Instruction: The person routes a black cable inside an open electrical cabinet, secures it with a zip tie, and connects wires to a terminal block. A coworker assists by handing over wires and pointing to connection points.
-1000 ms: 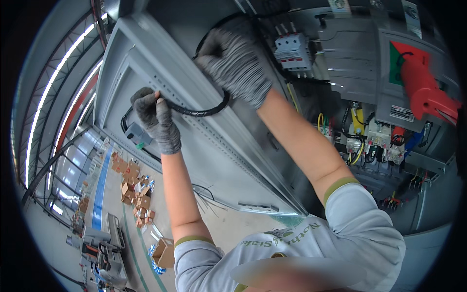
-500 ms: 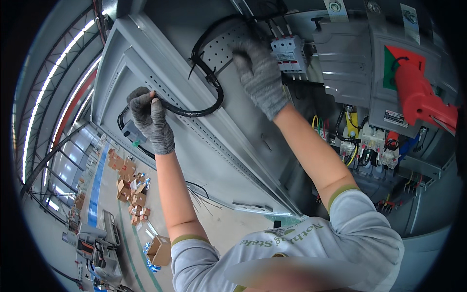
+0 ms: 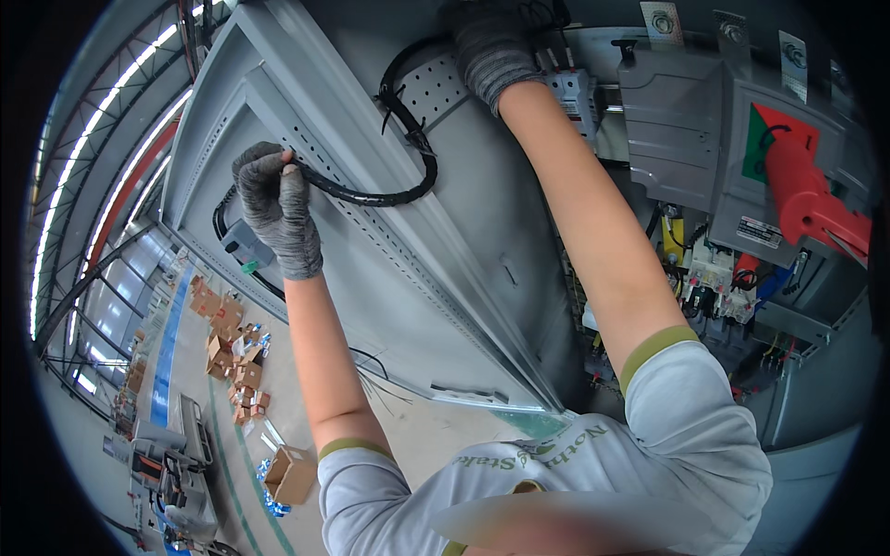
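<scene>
- Gripping the black cable [image 3: 371,195] at its lower-left end, the left hand [image 3: 275,215] is closing its gloved fingers [image 3: 298,206] around it, thumb and fingers clamped tight on the sheath.
- The right hand [image 3: 491,46] is reaching up to the cable's other end near the perforated plate [image 3: 436,85]; its fingers are running out of the top of the picture, so whether they are apart or closed cannot be told.
- The cable is lying against the inside of the grey cabinet door [image 3: 389,278], sagging in a curve between the two hands, with a tie [image 3: 397,113] sitting on its upper stretch.
- Its long axis is running from the left hand, low on the left, along the door's hole-punched rail, then bending sharply upward toward the plate; the lower end is pointing down-left toward the small grey box [image 3: 243,246], the upper end up toward the breakers [image 3: 575,93].
- Doing this well is looking like a matter of keeping the left grip firm while the right hand is guiding the upper end, so the loop is staying smooth rather than kinking at the bend.
- Keeping the cable flat to the door and clear of the hinge edge is also seeming wise, since a slack loop could be getting pinched.
- The red handle [image 3: 807,199] and the wired terminals [image 3: 714,273] are sitting well apart, to the right.
</scene>
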Demonstrator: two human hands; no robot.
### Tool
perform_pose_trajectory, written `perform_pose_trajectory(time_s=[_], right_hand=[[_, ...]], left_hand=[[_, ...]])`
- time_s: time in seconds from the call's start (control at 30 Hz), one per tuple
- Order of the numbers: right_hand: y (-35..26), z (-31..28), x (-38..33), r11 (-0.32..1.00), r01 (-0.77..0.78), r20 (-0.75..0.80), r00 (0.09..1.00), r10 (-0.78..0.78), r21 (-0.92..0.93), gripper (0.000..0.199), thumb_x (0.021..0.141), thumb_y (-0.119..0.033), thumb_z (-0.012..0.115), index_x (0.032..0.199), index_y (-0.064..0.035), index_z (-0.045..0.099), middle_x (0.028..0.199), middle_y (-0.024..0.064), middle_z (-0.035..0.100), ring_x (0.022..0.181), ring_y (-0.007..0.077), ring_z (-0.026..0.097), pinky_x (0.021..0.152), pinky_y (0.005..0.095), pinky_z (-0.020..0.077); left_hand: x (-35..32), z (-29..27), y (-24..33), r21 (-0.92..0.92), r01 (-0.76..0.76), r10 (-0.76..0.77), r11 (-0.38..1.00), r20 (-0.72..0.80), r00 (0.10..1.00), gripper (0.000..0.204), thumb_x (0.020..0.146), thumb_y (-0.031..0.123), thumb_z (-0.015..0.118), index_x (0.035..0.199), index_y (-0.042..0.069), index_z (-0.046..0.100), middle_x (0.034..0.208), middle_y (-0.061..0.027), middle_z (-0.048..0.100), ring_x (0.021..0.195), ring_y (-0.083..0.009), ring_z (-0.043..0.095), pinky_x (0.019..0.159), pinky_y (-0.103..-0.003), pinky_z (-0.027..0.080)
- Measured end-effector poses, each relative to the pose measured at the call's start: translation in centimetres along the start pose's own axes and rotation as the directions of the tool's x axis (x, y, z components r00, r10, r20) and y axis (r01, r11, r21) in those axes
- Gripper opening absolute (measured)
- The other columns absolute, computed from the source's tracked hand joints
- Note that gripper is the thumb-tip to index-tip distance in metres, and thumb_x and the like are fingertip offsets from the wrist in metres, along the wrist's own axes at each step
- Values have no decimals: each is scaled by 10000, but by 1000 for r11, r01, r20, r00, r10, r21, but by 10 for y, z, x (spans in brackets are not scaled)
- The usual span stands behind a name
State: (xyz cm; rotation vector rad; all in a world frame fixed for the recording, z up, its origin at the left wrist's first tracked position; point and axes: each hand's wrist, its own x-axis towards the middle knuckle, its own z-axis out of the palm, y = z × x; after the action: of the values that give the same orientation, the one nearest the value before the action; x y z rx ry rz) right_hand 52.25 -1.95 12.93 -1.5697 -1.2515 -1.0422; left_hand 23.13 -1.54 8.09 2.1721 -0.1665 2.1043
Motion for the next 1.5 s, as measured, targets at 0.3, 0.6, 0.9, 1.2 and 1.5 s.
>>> perform_pose_trajectory(time_s=[0.3, 0.6, 0.9, 1.2, 1.5], right_hand=[[-13, -19, -32, 983, 120, -65, 992, -111, 141, 277, 874, -87, 541, 1135, -118, 629, 1129, 129, 620, 1026, 309, 623, 877, 390, 519], [-52, -57, -59, 960, 200, 1, 979, -205, 197, 414, 818, 20, 549, 1212, -105, 576, 1130, 145, 612, 1082, 320, 592, 958, 404, 486], [-54, -24, -78, 802, 256, -192, 965, -179, 540, 608, 715, -40, 720, 1296, -108, 554, 1334, 123, 552, 1239, 290, 521, 1091, 390, 388], [-49, -78, -114, 659, 296, -264, 953, -150, 691, 339, 971, -130, 493, 1299, -71, 556, 1253, 125, 617, 1149, 259, 601, 981, 339, 481], [-102, -201, -234, 613, 239, -154, 970, -190, 753, 273, 879, -102, 584, 1144, -78, 646, 1047, 95, 669, 951, 226, 656, 836, 320, 516]], left_hand=[[-1, 3, -8, -54, -23, 21, 998, -42, 999, 118, 865, 4, 584, 976, 15, 625, 1030, -81, 565, 925, -146, 536, 860, -291, 444], [8, -15, -3, 146, -137, 134, 980, 30, 991, 182, 809, -84, 565, 958, 1, 627, 1023, -85, 544, 929, -170, 569, 866, -285, 484], [10, -30, -7, 231, -183, 164, 956, 97, 982, 286, 750, -144, 551, 976, 16, 623, 1044, -82, 551, 949, -173, 610, 836, -274, 523], [15, -20, -4, 234, -132, 113, 963, 95, 989, 241, 790, -90, 606, 985, 45, 642, 1013, -59, 558, 854, -119, 573, 755, -244, 498], [4, -14, -5, 174, -204, 185, 963, 121, 975, 362, 791, -99, 581, 1115, 57, 623, 1119, -79, 538, 914, -146, 593, 847, -279, 506]])
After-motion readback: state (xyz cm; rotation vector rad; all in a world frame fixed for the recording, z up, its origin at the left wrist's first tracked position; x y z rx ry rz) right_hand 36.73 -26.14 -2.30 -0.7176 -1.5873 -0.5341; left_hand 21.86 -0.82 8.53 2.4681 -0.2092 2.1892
